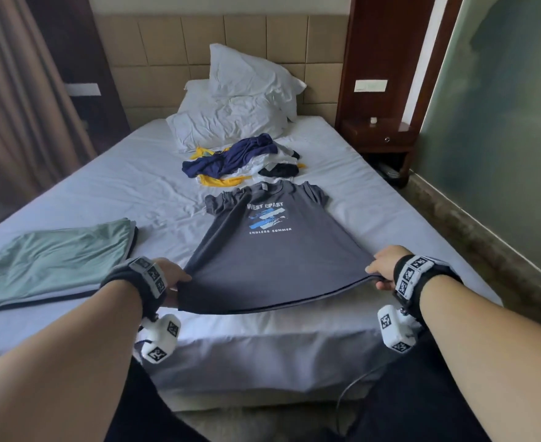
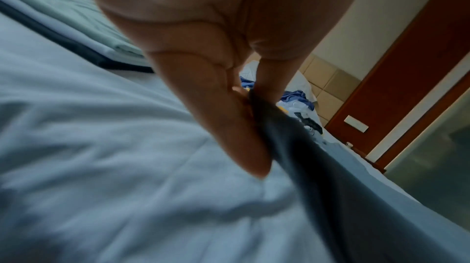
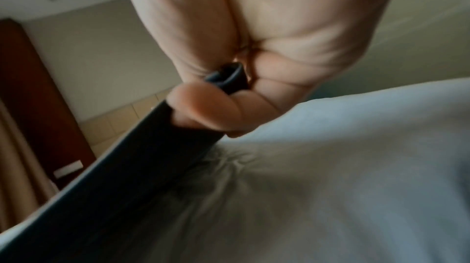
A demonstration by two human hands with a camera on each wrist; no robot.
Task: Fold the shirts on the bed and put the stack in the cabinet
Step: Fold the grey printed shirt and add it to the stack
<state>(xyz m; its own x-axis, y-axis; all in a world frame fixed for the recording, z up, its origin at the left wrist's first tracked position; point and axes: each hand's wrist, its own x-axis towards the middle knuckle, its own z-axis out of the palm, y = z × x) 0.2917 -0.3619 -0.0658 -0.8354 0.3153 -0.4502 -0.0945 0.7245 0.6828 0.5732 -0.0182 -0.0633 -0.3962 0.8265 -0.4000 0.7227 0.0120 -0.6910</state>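
While hem-pinched, grey shirt [image 1: 263, 237] on bed [image 1: 374, 199]

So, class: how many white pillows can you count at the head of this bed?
2. One pillow leans upright against the headboard; the other pillow lies in front of it, just behind the pile of unfolded clothes. More may be hidden behind them.

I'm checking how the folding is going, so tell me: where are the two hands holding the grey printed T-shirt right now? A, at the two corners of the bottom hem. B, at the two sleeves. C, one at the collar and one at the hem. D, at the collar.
A: the left hand and right hand each pinch a bottom-hem corner of the grey T-shirt, whose collar lies at the far end on the bed.
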